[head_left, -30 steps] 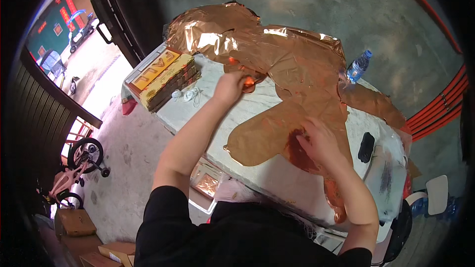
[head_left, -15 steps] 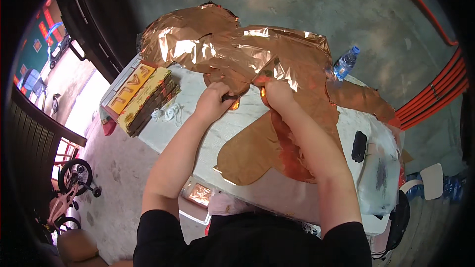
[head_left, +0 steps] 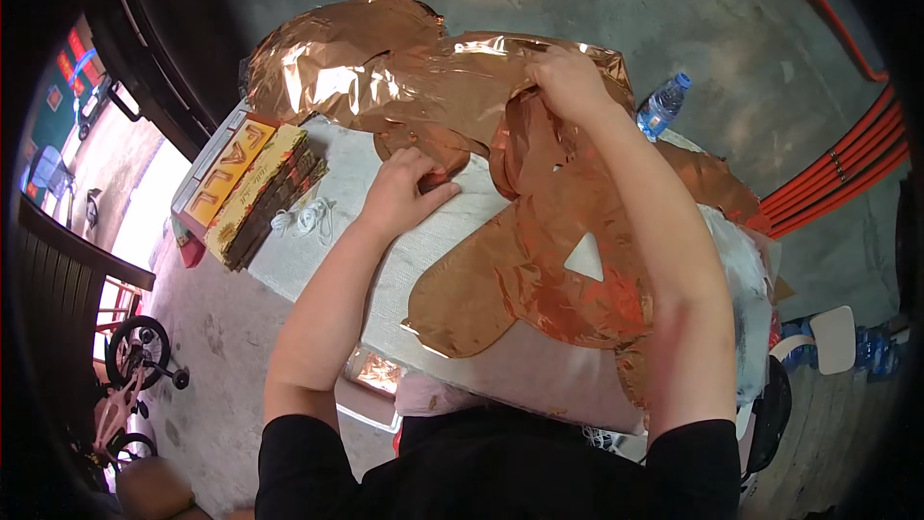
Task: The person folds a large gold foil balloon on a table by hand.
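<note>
A large, flat copper-coloured foil balloon (head_left: 462, 87) lies crumpled and folded over the table. My right hand (head_left: 570, 85) reaches to its far part, fingers curled onto a fold of the foil. Below that hand the foil hangs in creases, and a rounded flap (head_left: 467, 294) spreads toward me with a pale triangular gap beside it. My left hand (head_left: 409, 195) lies at the foil's near edge, thumb out and fingers apart, partly over the white table covering (head_left: 404, 279).
Yellow and orange decorated boxes or packs (head_left: 252, 197) stack at the table's left, beside a white cord bundle (head_left: 313, 217). A blue-capped water bottle (head_left: 664, 106) stands behind the foil's right side. Orange pipes (head_left: 837, 169) run along the right wall. A small bicycle (head_left: 135, 356) stands at left.
My right hand has moved from the foil's near edge up to its far part, and the foil's right portion has shifted and refolded toward me. My left hand has loosened its fingers.
</note>
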The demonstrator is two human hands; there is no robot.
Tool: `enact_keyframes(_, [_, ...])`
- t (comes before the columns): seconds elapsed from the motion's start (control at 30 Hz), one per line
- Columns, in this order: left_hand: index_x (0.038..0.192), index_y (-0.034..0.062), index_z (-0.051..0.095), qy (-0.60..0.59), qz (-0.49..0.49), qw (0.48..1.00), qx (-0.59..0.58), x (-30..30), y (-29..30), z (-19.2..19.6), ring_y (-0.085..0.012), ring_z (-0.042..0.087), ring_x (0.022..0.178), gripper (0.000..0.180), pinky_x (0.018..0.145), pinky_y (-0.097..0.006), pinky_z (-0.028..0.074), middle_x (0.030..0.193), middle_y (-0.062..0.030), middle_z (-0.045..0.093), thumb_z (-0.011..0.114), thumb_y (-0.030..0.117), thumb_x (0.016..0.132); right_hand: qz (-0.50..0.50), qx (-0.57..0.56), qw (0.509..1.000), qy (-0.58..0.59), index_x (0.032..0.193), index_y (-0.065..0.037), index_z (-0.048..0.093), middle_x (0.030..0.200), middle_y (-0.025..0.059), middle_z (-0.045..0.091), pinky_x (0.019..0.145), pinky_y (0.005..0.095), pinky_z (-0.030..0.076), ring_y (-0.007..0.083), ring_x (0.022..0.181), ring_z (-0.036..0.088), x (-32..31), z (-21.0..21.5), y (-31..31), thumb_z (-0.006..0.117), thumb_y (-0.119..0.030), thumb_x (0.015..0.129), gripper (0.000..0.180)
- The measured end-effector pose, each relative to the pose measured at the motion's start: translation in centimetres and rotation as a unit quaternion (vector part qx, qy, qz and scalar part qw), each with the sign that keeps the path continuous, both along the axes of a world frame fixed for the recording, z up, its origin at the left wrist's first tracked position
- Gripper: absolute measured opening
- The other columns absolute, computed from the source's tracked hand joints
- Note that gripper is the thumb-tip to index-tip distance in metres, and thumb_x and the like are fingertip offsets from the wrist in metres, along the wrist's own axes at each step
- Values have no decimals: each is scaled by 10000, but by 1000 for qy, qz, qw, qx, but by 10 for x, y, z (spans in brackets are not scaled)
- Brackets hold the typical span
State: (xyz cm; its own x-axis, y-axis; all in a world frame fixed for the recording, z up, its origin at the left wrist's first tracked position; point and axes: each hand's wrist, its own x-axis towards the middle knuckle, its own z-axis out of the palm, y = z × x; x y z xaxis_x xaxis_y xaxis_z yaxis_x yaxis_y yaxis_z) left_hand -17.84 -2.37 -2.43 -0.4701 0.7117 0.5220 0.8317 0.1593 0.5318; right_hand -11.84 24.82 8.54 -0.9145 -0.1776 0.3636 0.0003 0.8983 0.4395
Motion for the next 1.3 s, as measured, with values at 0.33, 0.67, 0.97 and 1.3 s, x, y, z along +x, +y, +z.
enact_keyframes(0.33, [1211,-33,557,-115,21,982,148,-6,86,11,-351,582,1072,534,926,-391,469,1127,-199,603,732,206,767,181,179,967,-21,730,-107,610,969,-1,593,1119,439,314,173,1060,538,1,8,-29,571,-93,732,42])
enact_keyframes(0.67, [798,-26,661,-438,25,883,168,-28,120,-9,-98,591,540,121,497,-279,480,679,-57,657,699,87,820,9,-328,936,128,1145,-19,563,1130,140,558,894,411,431,304,1020,554,25,-48,-30,751,-274,771,490])
enact_keyframes(0.97, [811,7,653,-403,10,900,164,-20,120,-7,-100,552,546,110,463,-260,415,680,-33,626,725,88,823,-29,-671,733,103,826,26,669,677,91,636,588,315,474,168,628,585,-17,-83,-26,696,-164,805,193])
enact_keyframes(1.3, [669,-16,651,-465,112,852,214,-79,112,-9,-182,600,513,327,504,-347,477,602,-69,633,774,270,771,-34,-704,685,185,925,-42,686,648,-15,601,432,196,342,40,507,503,28,-4,49,606,-152,920,136])
